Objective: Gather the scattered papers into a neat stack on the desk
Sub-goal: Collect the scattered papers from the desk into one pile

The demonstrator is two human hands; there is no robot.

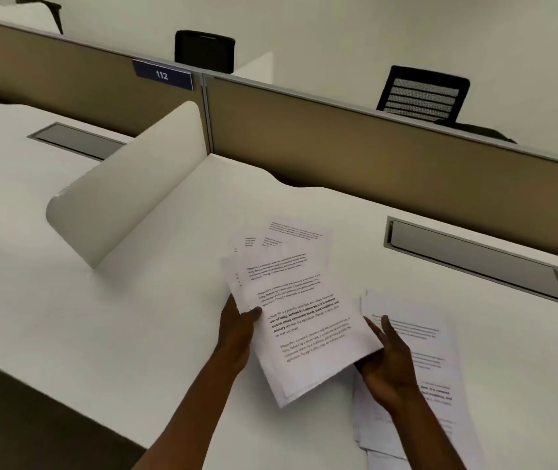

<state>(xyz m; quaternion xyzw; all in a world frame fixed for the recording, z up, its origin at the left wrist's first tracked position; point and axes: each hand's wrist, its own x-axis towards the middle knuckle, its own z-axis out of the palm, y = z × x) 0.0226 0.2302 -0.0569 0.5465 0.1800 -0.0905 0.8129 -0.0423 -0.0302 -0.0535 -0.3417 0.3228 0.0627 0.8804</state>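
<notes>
Two bare hands gathering printed white paper sheets on a white laminate desk (155,300). Risk first: the fanned bundle of printed sheets (299,310) I hold is uneven, its upper pages splayed toward the tan fabric partition (389,157), so I judge that a loose pinch could let single sheets slide out and scatter again. Bringing the bundle down over the second loose pile of printed sheets (437,374), which lies flat on the desk to the right, could also drag or crease those pages, since they overlap at odd angles.

Grip: my left hand (236,330) pinches the bundle's left edge, thumb on the printed face and fingers hidden beneath. My right hand (389,361) supports the bundle's lower right corner; its fingers are curled under the paper and its thumb stands up beside the edge, so it closes on the bundle only lightly. The bundle sits between both hands at the desk's centre, tilted, and I cannot tell whether its far end rests on the surface. The second pile passes beneath my right wrist, ungathered.
</notes>
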